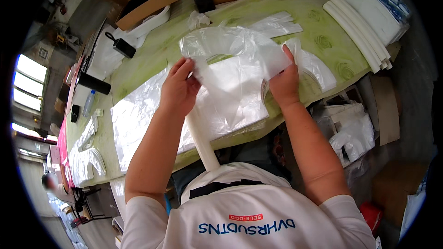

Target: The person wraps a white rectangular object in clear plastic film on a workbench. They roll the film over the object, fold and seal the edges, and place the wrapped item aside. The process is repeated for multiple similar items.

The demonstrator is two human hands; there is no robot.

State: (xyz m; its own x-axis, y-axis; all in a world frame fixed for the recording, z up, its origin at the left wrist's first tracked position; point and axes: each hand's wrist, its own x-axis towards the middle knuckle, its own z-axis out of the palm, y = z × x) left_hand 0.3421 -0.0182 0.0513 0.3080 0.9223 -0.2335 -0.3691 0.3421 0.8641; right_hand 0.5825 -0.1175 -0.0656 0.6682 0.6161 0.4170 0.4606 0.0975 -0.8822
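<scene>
My left hand [181, 88] pinches one edge of a clear, thin plastic bag [244, 46]. At the other end, my right hand [284, 84] grips it with the thumb raised along its side. Between the two hands the bag hangs loosely in an arch over the table. Beneath it lies a broad stack of white plastic bags [138, 106], flat on the table. A pale tube [203, 145] sticks out from the stack toward my body, partly behind my left forearm. Beside my right hand is another heap of curved plastic bags [316, 67].
A green patterned cloth covers the table [318, 16]. Pale rolls [357, 32] lie at the right edge beside a white box [364, 4]. Cardboard boxes [147, 4] stand at the back. A black speaker-like block [122, 46], a black cylinder [94, 83] and cut plastic pieces [90, 161] are at left.
</scene>
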